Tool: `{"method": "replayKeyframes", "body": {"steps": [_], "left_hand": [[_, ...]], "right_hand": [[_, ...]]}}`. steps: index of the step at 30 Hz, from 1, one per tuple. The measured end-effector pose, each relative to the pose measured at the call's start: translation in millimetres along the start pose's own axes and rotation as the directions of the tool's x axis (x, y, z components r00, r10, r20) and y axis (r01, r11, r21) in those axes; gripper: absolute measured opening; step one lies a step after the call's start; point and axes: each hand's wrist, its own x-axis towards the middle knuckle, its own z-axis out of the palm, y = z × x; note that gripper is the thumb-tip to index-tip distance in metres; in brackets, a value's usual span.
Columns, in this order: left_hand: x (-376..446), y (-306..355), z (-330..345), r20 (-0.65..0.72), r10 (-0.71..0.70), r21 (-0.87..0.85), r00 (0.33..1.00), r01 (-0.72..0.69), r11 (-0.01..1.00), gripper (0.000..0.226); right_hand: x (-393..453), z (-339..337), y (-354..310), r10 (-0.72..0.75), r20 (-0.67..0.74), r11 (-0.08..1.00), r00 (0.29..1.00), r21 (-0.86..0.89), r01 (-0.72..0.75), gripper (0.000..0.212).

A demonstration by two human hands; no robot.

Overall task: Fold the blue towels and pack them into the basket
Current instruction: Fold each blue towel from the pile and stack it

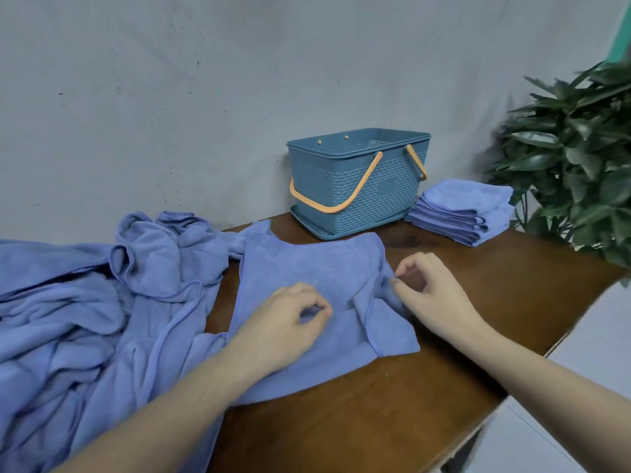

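Note:
One blue towel (307,268) lies spread on the brown table (478,302), its right side rumpled and partly turned over. My left hand (290,322) rests on the towel's middle and pinches a bit of cloth between thumb and fingers. My right hand (433,288) pinches the towel's right edge with curled fingers. A blue basket (355,186) with orange handles stands at the back of the table against the wall; nothing shows inside it. Beside it on the right sits a stack of folded blue towels (461,209).
A big heap of unfolded blue towels (85,302) covers the table's left part. A leafy green plant (580,158) stands at the far right, behind the table's right edge. A grey wall runs close behind the table.

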Motion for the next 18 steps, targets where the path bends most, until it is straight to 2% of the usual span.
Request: {"method": "replayKeyframes", "body": {"steps": [3,5,8,11,14,16,18], "left_hand": [[-15.3,31.3,16.2,-0.033,0.066,-0.076,0.997,-0.068,0.995,0.015],[-22.6,44.0,23.7,-0.023,0.06,-0.093,0.998,-0.062,0.994,0.013],[-31.2,51.4,32.1,-0.002,0.086,0.044,0.996,-0.086,0.995,0.029],[-36.7,53.6,33.2,0.036,0.036,0.082,0.999,-0.039,0.996,0.042],[-39.3,55.4,33.0,0.005,-0.01,0.013,1.0,0.01,1.0,0.037],[-40.0,56.8,33.2,-0.009,0.005,0.007,1.0,-0.005,1.0,0.034],[-39.7,56.8,35.8,-0.021,0.033,0.045,0.999,-0.032,0.998,0.031]], "right_hand": [[-40.5,-21.1,-22.5,0.029,0.075,0.988,0.997,0.148,-0.04,0.023],[-63.0,-28.0,-31.2,0.023,0.143,0.989,0.989,0.143,-0.043,0.029],[-82.6,-23.9,-33.1,-0.062,0.192,0.994,0.979,-0.079,0.079,0.037],[-84.1,-12.5,-29.0,-0.101,0.219,0.946,0.97,-0.279,0.162,0.038],[-82.1,-5.8,-28.3,-0.068,0.16,0.93,0.985,-0.346,0.12,0.026],[-81.8,-3.2,-30.2,-0.063,0.138,0.918,0.988,-0.38,0.112,0.014],[-81.4,-5.2,-31.0,-0.023,0.117,0.94,0.993,-0.335,0.062,0.008]]}}
